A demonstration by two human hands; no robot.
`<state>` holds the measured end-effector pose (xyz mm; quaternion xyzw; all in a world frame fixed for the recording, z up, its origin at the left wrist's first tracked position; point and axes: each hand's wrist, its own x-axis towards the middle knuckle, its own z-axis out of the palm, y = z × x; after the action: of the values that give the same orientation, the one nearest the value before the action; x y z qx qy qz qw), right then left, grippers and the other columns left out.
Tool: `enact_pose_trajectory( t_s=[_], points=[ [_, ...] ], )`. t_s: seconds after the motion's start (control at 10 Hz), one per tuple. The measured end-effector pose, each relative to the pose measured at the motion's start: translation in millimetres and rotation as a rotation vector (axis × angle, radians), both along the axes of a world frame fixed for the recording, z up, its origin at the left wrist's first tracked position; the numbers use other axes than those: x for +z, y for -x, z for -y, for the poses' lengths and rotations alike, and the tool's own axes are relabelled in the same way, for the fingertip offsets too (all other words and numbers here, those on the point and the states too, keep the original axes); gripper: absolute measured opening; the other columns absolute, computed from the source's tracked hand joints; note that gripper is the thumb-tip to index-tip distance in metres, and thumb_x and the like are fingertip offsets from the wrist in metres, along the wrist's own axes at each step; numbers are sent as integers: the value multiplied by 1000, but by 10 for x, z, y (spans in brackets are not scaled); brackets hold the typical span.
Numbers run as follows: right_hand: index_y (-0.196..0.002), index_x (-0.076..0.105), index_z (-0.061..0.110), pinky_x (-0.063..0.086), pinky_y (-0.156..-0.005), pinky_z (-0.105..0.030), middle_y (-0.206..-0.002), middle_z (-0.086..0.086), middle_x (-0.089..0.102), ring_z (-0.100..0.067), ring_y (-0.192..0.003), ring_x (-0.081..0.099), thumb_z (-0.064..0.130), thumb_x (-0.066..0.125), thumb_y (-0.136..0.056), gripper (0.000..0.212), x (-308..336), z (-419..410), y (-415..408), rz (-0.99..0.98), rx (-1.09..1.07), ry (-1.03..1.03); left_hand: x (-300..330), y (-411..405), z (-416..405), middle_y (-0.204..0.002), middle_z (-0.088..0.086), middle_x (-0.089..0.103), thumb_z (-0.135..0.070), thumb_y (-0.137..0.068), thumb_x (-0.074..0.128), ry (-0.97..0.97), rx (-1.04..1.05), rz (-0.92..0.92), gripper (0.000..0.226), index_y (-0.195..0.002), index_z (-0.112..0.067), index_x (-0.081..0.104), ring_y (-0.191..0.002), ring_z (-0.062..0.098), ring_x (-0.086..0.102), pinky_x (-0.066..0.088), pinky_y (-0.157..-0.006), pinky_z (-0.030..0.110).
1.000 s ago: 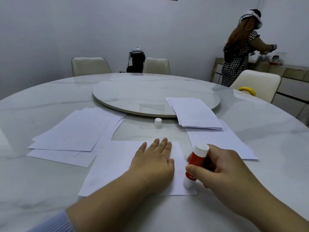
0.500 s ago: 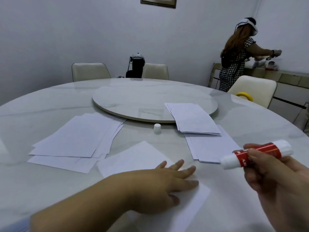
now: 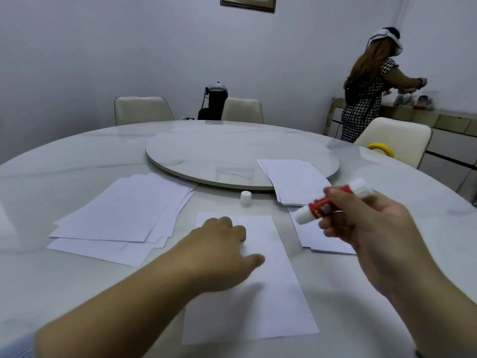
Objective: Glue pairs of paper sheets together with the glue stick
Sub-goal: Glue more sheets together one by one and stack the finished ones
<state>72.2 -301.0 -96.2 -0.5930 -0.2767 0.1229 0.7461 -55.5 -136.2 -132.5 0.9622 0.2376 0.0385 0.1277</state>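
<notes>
A white paper sheet [image 3: 268,293] lies lengthwise in front of me on the marble table [image 3: 77,280]. My left hand [image 3: 222,251] rests on its upper left part, fingers loosely curled, pressing it down. My right hand [image 3: 366,228] hovers above the table to the right, shut on a red-and-white glue stick [image 3: 320,205] that is held tilted with its open end pointing down-left. The stick's white cap [image 3: 245,197] stands on the table beyond the sheet.
A fanned pile of sheets [image 3: 124,218] lies at left. Another stack [image 3: 294,179] overlaps the turntable [image 3: 232,153], and more sheets [image 3: 317,236] lie under my right hand. Chairs ring the table. A person [image 3: 366,86] stands at a sideboard far right.
The sheet has turned from slanted to lengthwise under my left hand. My right hand lifted the glue stick off the sheet's right edge and now holds it tilted in the air.
</notes>
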Motion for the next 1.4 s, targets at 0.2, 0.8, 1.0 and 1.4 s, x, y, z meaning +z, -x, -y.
enact_pose_trajectory(
  t_s=[0.2,0.8,1.0,1.4],
  points=[
    [-86,59,9,58,-57,-34,-73,-8,71,-17,-56,65,13,61,-88,5,-157,-637,-174,351,-60,331,-243,-299,98,-159,-6,-9,-43,-100,20,-49,-39,-24,59,-151,-23,-2,-145,11,-11,-6,-118,36],
    [-82,57,12,50,-64,-46,-75,-8,64,-30,-69,59,28,60,-83,17,-247,-253,32,617,73,631,-313,-329,44,-159,-8,-11,-43,-100,16,-53,-42,-126,59,-151,-24,-5,-145,10,-12,-6,-118,38],
    [-81,59,29,43,-50,-16,-72,7,68,-7,-58,58,51,53,-65,27,-271,319,404,558,185,606,-322,-324,45,-158,-9,-12,-42,-100,16,-43,-41,-127,59,-151,-24,-5,-145,9,-12,-7,-118,36],
    [-62,69,16,34,-36,-11,-68,-18,66,-12,-35,42,14,50,-87,31,-190,524,30,-182,-27,-234,172,45,-125,-154,-30,-2,-21,-93,48,280,-387,-269,58,-138,-54,31,-140,-7,-8,4,-115,24]
  ],
)
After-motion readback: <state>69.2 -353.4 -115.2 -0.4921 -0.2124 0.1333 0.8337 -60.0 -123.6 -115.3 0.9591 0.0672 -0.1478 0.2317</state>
